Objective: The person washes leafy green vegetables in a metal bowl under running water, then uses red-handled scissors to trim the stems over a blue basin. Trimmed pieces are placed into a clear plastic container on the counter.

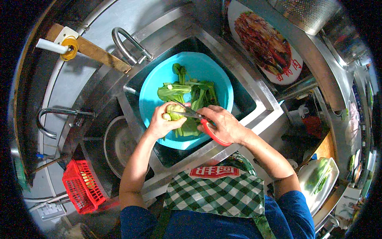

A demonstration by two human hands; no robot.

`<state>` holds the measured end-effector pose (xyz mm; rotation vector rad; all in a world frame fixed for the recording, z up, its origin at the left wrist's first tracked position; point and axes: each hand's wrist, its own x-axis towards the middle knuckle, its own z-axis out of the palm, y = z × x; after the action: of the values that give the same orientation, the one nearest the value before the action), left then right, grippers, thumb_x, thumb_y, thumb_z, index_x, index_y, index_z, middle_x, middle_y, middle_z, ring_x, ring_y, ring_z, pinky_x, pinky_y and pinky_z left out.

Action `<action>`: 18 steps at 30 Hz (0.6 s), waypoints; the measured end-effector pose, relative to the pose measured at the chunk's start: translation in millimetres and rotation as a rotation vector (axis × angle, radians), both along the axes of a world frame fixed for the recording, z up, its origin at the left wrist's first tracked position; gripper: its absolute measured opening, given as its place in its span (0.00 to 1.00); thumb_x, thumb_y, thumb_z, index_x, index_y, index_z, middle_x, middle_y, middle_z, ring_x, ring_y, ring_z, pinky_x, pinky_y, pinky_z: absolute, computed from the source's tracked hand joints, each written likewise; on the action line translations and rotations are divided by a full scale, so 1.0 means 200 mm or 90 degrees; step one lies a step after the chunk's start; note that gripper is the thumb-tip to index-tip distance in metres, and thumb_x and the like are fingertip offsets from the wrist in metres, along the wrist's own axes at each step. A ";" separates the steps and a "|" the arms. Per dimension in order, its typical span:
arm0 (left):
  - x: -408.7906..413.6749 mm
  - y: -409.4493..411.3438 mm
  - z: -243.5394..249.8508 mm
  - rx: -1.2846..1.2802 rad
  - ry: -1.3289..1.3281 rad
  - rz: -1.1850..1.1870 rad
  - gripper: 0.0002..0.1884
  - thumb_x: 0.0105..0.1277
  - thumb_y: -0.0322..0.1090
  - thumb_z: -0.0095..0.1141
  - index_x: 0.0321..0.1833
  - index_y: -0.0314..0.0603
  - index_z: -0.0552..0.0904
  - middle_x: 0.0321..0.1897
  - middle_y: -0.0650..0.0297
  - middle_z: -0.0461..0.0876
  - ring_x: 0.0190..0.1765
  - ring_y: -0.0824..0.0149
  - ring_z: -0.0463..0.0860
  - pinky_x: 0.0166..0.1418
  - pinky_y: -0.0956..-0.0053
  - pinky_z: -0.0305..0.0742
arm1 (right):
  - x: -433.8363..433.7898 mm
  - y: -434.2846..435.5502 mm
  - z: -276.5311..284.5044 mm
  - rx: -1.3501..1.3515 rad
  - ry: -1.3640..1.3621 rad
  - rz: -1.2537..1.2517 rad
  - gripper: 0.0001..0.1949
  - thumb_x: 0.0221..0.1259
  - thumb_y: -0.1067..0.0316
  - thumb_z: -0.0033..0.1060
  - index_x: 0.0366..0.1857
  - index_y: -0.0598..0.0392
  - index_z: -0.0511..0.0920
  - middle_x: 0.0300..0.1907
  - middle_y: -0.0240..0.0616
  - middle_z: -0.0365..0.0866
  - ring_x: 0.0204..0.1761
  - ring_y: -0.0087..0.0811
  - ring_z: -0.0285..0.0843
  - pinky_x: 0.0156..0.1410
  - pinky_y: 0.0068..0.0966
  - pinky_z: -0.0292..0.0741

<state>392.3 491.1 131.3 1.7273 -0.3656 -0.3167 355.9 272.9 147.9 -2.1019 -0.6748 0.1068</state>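
Note:
My left hand (158, 124) grips the pale green base of a leafy vegetable, apparently a bok choy (175, 110), with the stem end turned up. My right hand (223, 121) holds red-handled scissors (212, 133). Their blades are parted, one lying across the vegetable's base close to my left fingers. Both hands are over the near half of a turquoise plastic basin (152, 80). Inside the basin, more leafy greens (179, 71) lie loose, partly hidden beneath my hands.
A stainless steel sink (256, 89) surrounds the basin. Curved taps (119, 34) (44, 119) project at its back and left. Leftward are a round metal vessel (109, 149) and a red plastic basket (79, 188). At right, a pale tray (331, 191) holds greens.

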 end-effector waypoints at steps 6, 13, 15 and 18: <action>-0.02 -0.01 0.05 -0.024 0.139 -0.039 0.13 0.47 0.25 0.63 0.35 0.39 0.74 0.27 0.70 0.78 0.31 0.78 0.76 0.37 0.82 0.72 | -0.03 0.03 -0.02 -0.005 -0.014 -0.037 0.17 0.50 0.62 0.55 0.42 0.61 0.71 0.33 0.53 0.74 0.39 0.51 0.73 0.45 0.40 0.71; 0.00 0.03 0.00 -0.008 0.130 -0.086 0.13 0.46 0.23 0.63 0.34 0.41 0.74 0.27 0.72 0.76 0.32 0.79 0.75 0.37 0.82 0.71 | -0.04 0.02 -0.01 -0.029 -0.035 -0.015 0.17 0.52 0.64 0.50 0.45 0.61 0.71 0.35 0.52 0.74 0.41 0.50 0.72 0.46 0.39 0.71; 0.01 0.04 -0.02 -0.007 0.135 -0.101 0.13 0.46 0.23 0.62 0.34 0.41 0.74 0.27 0.72 0.76 0.31 0.78 0.75 0.38 0.81 0.71 | -0.04 0.03 -0.03 -0.037 -0.036 -0.020 0.17 0.53 0.64 0.49 0.46 0.61 0.70 0.34 0.52 0.74 0.41 0.50 0.73 0.46 0.39 0.71; 0.04 0.05 -0.04 -0.007 0.146 -0.130 0.14 0.46 0.23 0.62 0.36 0.41 0.73 0.27 0.72 0.76 0.32 0.78 0.75 0.38 0.81 0.71 | -0.03 0.04 -0.05 -0.065 -0.010 -0.012 0.17 0.54 0.65 0.48 0.47 0.61 0.69 0.34 0.53 0.74 0.41 0.50 0.73 0.46 0.39 0.71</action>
<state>399.6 500.7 124.1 1.6255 -0.3757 -0.6533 349.5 280.6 138.0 -2.2081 -0.6722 0.1161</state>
